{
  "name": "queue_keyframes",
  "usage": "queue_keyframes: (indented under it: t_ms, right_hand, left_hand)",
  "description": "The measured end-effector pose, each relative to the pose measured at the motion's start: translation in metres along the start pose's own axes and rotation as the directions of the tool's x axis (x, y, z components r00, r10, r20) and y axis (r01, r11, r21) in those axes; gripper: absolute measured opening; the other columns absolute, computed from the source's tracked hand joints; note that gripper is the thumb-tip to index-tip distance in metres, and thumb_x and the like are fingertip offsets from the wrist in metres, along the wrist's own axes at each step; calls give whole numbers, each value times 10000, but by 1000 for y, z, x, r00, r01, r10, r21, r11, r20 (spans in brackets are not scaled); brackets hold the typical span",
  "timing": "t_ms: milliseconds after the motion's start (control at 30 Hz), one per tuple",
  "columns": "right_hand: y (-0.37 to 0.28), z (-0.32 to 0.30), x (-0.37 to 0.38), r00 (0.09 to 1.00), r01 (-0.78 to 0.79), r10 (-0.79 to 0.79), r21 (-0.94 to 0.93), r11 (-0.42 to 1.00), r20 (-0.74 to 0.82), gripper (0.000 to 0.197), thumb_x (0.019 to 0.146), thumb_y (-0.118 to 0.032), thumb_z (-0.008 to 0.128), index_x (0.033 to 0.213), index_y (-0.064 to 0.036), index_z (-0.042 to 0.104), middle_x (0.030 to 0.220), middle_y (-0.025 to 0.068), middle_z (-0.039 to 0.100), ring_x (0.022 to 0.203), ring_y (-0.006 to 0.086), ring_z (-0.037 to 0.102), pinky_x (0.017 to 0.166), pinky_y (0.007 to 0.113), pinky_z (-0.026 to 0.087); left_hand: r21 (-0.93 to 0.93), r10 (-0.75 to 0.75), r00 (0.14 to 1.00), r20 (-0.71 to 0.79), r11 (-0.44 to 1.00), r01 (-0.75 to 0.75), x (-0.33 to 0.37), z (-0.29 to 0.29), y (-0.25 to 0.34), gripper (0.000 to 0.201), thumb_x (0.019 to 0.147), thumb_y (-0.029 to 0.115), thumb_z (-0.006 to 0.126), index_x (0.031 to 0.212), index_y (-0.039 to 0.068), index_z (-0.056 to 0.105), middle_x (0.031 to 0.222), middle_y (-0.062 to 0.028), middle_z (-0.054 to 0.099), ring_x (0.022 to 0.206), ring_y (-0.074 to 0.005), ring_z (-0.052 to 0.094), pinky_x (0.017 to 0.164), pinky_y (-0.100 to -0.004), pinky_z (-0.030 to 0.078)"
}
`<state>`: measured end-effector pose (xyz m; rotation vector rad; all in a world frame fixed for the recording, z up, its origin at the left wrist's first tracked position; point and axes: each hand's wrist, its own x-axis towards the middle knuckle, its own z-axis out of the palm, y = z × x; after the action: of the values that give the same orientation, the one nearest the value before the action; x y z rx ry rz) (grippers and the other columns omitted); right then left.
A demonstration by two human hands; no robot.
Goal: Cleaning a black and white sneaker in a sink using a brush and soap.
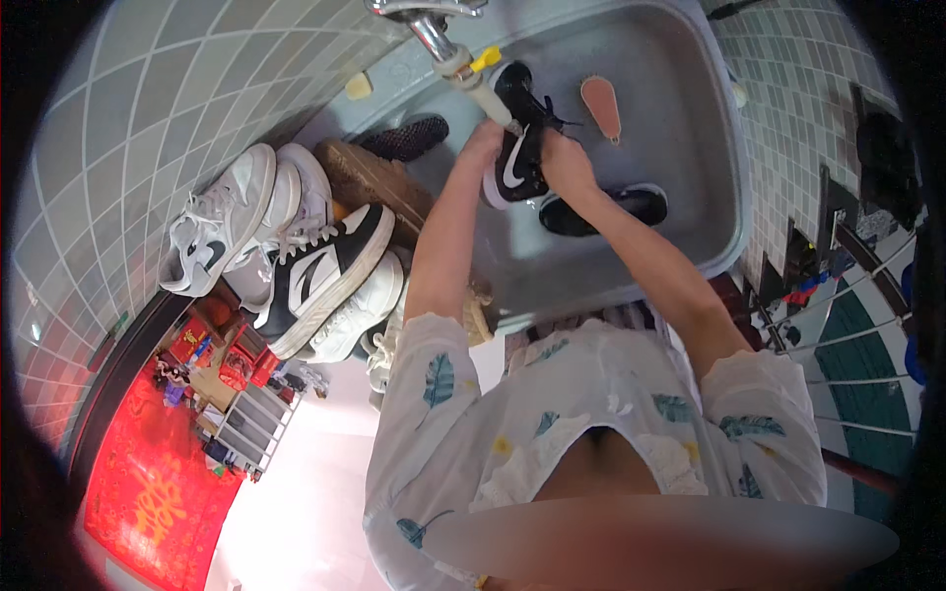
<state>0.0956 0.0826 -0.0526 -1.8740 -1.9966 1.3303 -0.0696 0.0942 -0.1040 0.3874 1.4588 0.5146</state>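
Observation:
A black sneaker (pixel 532 148) with white trim is held up in the grey sink (pixel 680 167), beneath the faucet. My left hand (pixel 483 145) closes on its left side, with the fingers partly hidden by the shoe. On the other side my right hand (pixel 567 163) grips the same sneaker near its opening and laces. The pale faucet spout (pixel 491 103) ends right at the shoe. Behind my right forearm another black shoe (pixel 567 217) lies in the basin. A pink-backed brush (pixel 599 103) rests on the basin floor, right of the held sneaker.
On the left, several white and black-and-white sneakers (pixel 320 281) are piled beside a brown block-like thing (pixel 370 182). A dark mesh piece (pixel 409 138) lies at the basin's left. The faucet (pixel 434 39) has a yellow handle (pixel 486 59). A pale soap-like piece (pixel 359 86) sits on the ledge.

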Motion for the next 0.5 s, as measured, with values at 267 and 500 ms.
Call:
queue_keyframes:
  t_ms: [267,500]
  right_hand:
    - [-16,-15,7,997,-14,19,-64,998,79,206,868,-120,454,1004,-16,570,834,274,607,844,447,585,705,539,465]
    - [-20,-26,-46,986,89,-86,-10,996,143,187,881,-144,451,963,-10,552,817,275,603,808,453,585,699,540,461]
  left_hand:
    - [126,-6,1000,1,992,6,-28,10,42,778,928,590,315,1404,-24,272,1356,-144,429,1201,-219,439,1012,-338,341]
    - [-141,-63,998,-13,988,60,-42,6,52,490,905,343,509,1285,35,479,1200,-94,559,1083,-178,529,949,-321,413]
